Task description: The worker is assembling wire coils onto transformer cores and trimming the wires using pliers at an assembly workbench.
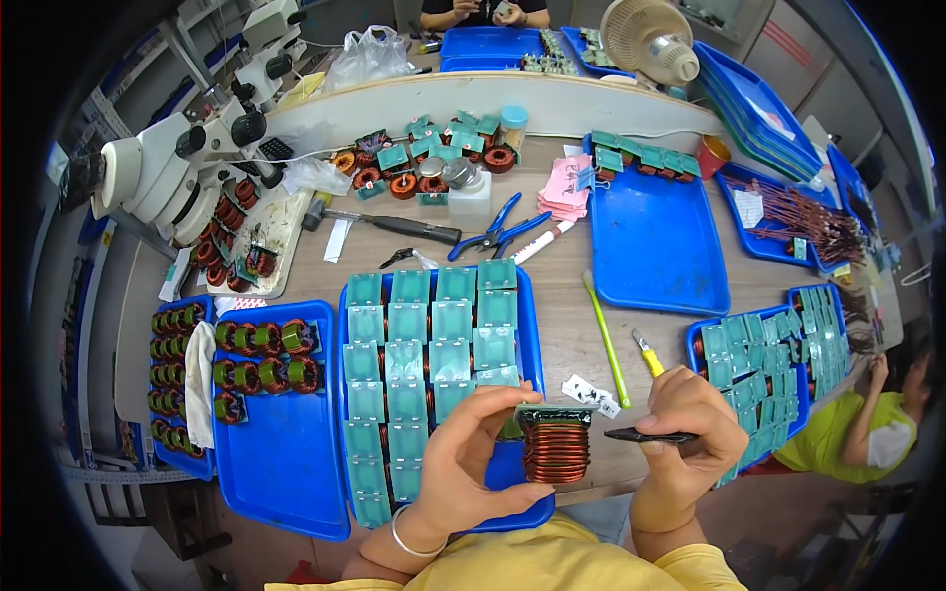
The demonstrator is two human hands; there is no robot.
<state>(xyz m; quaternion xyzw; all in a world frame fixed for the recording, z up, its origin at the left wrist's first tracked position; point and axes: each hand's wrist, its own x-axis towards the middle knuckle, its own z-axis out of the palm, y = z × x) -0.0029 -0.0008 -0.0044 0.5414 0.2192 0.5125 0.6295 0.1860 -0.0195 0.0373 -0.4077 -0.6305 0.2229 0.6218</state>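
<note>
Under a green board [555, 407], the coil [557, 455] shows glossy, coppery ridges.

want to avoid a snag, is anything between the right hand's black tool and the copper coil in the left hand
Nothing visible: the black tool in the right hand points toward the copper coil across an open gap, and the left hand holds the coil from the opposite side.

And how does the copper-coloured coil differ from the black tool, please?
The coil shows copper-coloured windings under a green board; the tool is black. The coil is thick and blocky; the tool is slim and pointed. The left hand holds the coil, the right hand the tool. Both are held by hand, near each other.
</note>
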